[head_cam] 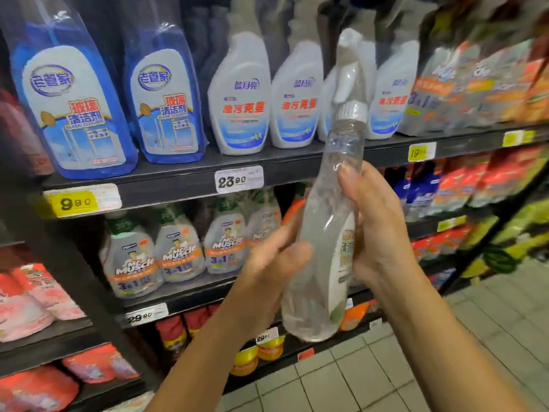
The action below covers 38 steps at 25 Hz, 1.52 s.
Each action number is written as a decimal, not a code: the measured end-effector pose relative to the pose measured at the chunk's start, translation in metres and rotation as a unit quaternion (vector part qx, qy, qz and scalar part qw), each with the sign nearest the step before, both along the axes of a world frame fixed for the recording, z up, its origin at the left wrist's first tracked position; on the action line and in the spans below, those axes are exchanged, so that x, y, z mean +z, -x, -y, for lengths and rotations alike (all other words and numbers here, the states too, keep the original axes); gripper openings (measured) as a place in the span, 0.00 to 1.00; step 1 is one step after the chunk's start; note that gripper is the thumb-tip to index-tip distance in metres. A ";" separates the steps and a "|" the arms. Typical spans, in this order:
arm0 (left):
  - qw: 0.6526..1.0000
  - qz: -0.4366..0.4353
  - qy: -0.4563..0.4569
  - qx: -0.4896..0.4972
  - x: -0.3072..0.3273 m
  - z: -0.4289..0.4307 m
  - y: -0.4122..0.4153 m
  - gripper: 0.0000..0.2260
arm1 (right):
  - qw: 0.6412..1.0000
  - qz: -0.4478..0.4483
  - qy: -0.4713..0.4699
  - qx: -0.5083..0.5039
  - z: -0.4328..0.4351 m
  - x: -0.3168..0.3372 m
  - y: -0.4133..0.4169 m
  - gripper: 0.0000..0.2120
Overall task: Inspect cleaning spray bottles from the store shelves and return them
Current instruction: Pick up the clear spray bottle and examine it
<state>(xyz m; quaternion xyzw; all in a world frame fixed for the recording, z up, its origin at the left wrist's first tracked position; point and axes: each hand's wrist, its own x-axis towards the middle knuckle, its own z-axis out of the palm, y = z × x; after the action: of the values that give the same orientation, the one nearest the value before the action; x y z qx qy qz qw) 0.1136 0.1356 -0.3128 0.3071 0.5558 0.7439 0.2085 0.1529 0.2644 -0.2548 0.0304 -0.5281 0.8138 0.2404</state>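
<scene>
Far left, low on the racks: pink refill pouches (38, 292), blurred. Above them, on the top shelf (172, 188), two blue glass cleaner bottles (74, 114), upright and side by side. On the shelf edge beneath, a yellow price tag (78, 200) reading 9.80. One shelf down, Mr Muscle spray bottles (130, 257), upright in a row. Further along the top shelf edge, a white price tag (239, 179) reading 23.90, and above it a row of white trigger-spray bottles (240, 99) with red lettering.

Mid-frame, in front of the shelves: left hand (267, 272), motion-blurred, fingers curled against the left side of the clear spray bottle (323, 248), low on its body. Held in the air off the shelf, nearly upright, white trigger head uppermost, label turned edge-on to the right. Right hand (377, 230) wrapped round the bottle's right side, thumb pressed on the narrow neck, fingers hidden behind.

Far right, blurred orange and red packs (505, 173); at bottom right, pale tiled floor (386, 367).
</scene>
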 end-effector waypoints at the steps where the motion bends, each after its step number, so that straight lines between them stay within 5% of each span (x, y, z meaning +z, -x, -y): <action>1: 1.000 -0.009 0.003 -0.025 -0.001 -0.004 -0.007 0.11 | 0.999 -0.002 0.014 -0.052 -0.008 -0.003 -0.008 0.09; 9: 0.971 -0.059 0.072 -0.219 -0.035 -0.026 -0.048 0.30 | 0.900 0.047 -0.027 -0.433 0.013 -0.053 -0.117 0.22; 12: 0.940 -0.029 0.063 -0.335 -0.050 -0.031 -0.086 0.23 | 0.865 0.079 -0.012 -0.496 0.035 -0.065 -0.179 0.26; 18: 0.838 -0.019 0.056 -0.542 -0.064 -0.038 -0.199 0.21 | 0.758 0.118 0.020 -0.641 0.091 -0.078 -0.311 0.31; 24: 0.716 -0.033 0.088 -0.692 -0.077 -0.014 -0.339 0.23 | 0.595 0.140 0.069 -0.788 0.173 -0.092 -0.443 0.36; 31: 0.620 -0.010 0.090 -0.779 -0.083 0.036 -0.515 0.17 | 0.487 0.180 0.089 -0.850 0.255 -0.097 -0.604 0.32; 38: 0.519 -0.015 0.110 -0.848 -0.089 0.044 -0.652 0.19 | 0.464 0.253 0.088 -0.844 0.297 -0.088 -0.739 0.25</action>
<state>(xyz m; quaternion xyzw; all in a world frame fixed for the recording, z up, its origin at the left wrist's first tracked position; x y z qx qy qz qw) 0.7652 0.0920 -0.4015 0.6189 0.1133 0.1430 0.7640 0.8924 -0.0327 -0.3432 -0.6592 -0.2594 0.2287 0.6678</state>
